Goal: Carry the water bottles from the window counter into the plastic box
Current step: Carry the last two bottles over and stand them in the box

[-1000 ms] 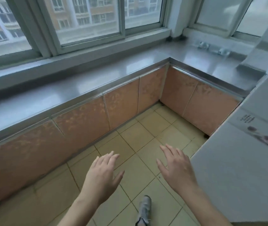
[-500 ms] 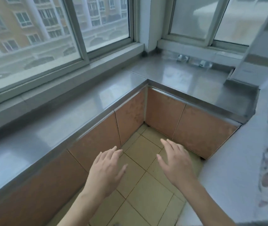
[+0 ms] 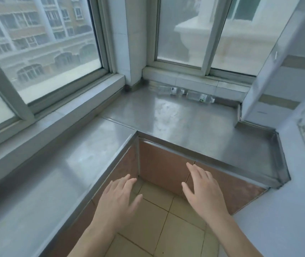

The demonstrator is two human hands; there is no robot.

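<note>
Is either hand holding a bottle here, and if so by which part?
Nothing is held. The left hand and right hand are open; both bottles lie on the counter.

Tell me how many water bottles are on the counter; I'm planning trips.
2. Both lie on their sides at the counter's back edge under the window: left bottle, right bottle, end to end.

Clear plastic water bottles: two, one [image 3: 170, 90] and another [image 3: 200, 97], lying on their sides end to end
Bare hands: two, the left hand [image 3: 119, 198] and the right hand [image 3: 202, 190], both empty with fingers spread
L-shaped stainless steel window counter [image 3: 166, 117]: one
Brown cabinet door panels [image 3: 164, 175]: count unclear
</note>
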